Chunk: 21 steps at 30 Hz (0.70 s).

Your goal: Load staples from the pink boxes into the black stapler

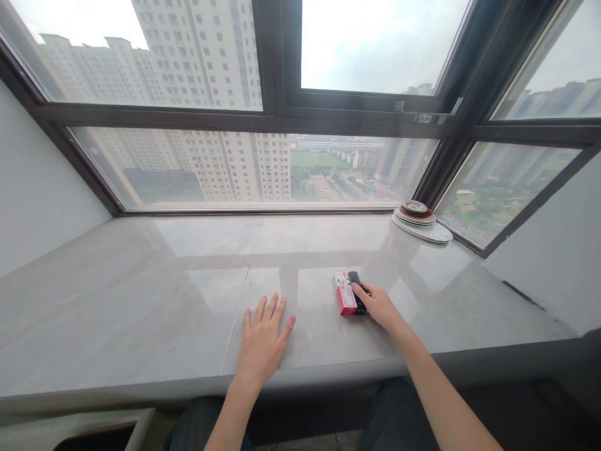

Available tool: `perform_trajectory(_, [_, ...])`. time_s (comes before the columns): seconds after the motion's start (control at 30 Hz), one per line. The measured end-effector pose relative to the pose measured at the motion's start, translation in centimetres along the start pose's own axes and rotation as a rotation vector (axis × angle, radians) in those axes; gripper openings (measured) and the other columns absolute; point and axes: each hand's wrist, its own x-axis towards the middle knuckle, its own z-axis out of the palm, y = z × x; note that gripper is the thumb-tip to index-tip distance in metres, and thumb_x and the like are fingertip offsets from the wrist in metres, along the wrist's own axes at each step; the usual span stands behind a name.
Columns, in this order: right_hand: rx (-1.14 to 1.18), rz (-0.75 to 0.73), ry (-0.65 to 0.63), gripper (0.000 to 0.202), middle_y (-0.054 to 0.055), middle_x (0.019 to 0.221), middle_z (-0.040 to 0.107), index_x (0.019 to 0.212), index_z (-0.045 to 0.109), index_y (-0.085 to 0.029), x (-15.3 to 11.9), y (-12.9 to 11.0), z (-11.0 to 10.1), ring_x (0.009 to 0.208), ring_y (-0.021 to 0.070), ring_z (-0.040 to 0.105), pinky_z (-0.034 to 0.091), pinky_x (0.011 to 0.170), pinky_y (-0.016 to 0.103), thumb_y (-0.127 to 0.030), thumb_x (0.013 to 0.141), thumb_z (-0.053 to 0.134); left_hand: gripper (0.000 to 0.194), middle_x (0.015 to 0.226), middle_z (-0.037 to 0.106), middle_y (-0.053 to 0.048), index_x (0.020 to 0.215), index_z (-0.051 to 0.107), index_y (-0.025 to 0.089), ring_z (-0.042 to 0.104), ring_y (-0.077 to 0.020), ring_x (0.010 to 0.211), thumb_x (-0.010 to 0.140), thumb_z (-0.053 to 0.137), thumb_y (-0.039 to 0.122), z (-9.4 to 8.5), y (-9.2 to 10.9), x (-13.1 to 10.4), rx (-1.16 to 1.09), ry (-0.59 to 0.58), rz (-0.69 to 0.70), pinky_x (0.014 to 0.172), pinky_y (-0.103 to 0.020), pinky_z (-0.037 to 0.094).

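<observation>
We have the fingers of our right hand (375, 305) closed on a black object (354, 277); close against it, at nine o'clock, is a pink-and-white box (346, 299). Our left hand (263, 341), fingers spread, lies palm-down on the sill (141, 313). Stacked plates (425, 230) sit at one o'clock from our right hand.

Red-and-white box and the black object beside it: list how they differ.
The box is printed red and white; the black object is mostly dark. The right hand holds the black object, while the box shows no clear grip. Both are elongated, side by side.
</observation>
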Motion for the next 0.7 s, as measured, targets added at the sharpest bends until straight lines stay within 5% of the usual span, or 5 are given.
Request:
perform_trajectory(0.2, [0.024,-0.111,0.005,0.056,0.002,0.066,0.065,0.087,0.072,-0.018,-1.7,-4.7,10.2,0.061,0.0162,0.054,0.038,0.059,0.025,-0.065,0.093,0.043,0.055,0.155,0.048,-0.003,0.149,0.045,0.031,0.032,-0.0232,0.149,0.104,0.026,0.056,0.1,0.1,0.6,-0.202,0.083,-0.147,0.124,-0.049,0.015])
perform_trajectory(0.3, [0.047,-0.135,0.027,0.056,0.001,0.063,0.063,0.088,0.072,-0.019,-2.1,-6.4,12.8,0.058,0.0158,0.053,0.037,0.057,0.025,-0.065,0.094,0.041,0.060,0.147,0.055,-0.010,0.147,0.046,0.024,0.043,-0.0278,0.141,0.100,0.036,0.060,0.2,1.1,1.6,-0.256,0.159,-0.252,0.121,-0.051,0.019])
perform_trajectory(0.53, [0.037,-0.063,0.103,0.063,0.002,0.066,0.064,0.110,0.074,-0.017,-3.3,-4.5,9.8,0.060,0.0179,0.056,0.041,0.060,0.027,-0.071,0.091,0.046,0.060,0.124,0.062,-0.014,0.139,0.051,0.019,0.055,-0.0334,0.118,0.088,0.059,0.050,0.1,4.2,3.3,-0.161,0.267,-0.327,0.101,-0.050,0.038])
perform_trajectory(0.7, [0.033,-0.025,0.102,0.068,0.002,0.067,0.062,0.113,0.074,-0.016,-4.9,-2.8,7.4,0.062,0.0184,0.058,0.043,0.059,0.027,-0.074,0.088,0.049,0.040,0.114,0.065,-0.010,0.124,0.063,0.024,0.059,-0.0301,0.109,0.091,0.056,0.046,-0.1,2.5,2.9,-0.168,0.265,-0.338,0.094,-0.044,0.041])
